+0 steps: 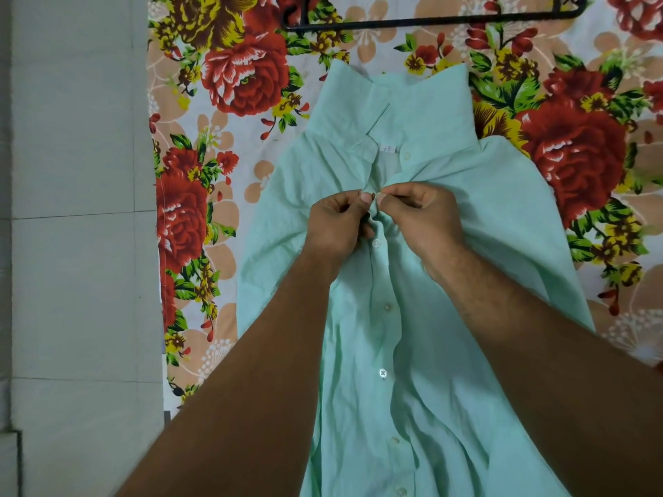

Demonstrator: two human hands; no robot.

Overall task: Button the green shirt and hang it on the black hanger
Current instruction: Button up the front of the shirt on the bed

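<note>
Head view, looking down: a floral bedsheet [222, 195] with big red roses, green leaves and peach blooms fills most of the picture, and a strip of grey tiled floor [75, 227] runs down the left side beside it. On the sheet lies the green shirt [441, 371], front side up, collar toward the top of the picture and hem running out of the bottom edge. It is pale mint in colour and creased, with its collar [405, 102] standing open and a small white label showing inside the neck.

Both bare forearms reach in from the bottom corners and meet over the chest of the shirt. The left hand [337, 224] and the right hand [423, 217] are side by side, nearly touching, each with thumb and fingertips pinched tight on the front edge of the shirt just below the collar, bunching the cloth between them. Whether a button sits inside that pinch cannot be told.

The black hanger [430, 19] lies flat on the sheet at the top edge, well apart from the hands and just beyond the collar, only its lower bar and part of its frame in view.

Down the front runs a line of small pale buttons [382, 373], fastened below the hands, while the one by the collar [407, 155] is undone.
</note>
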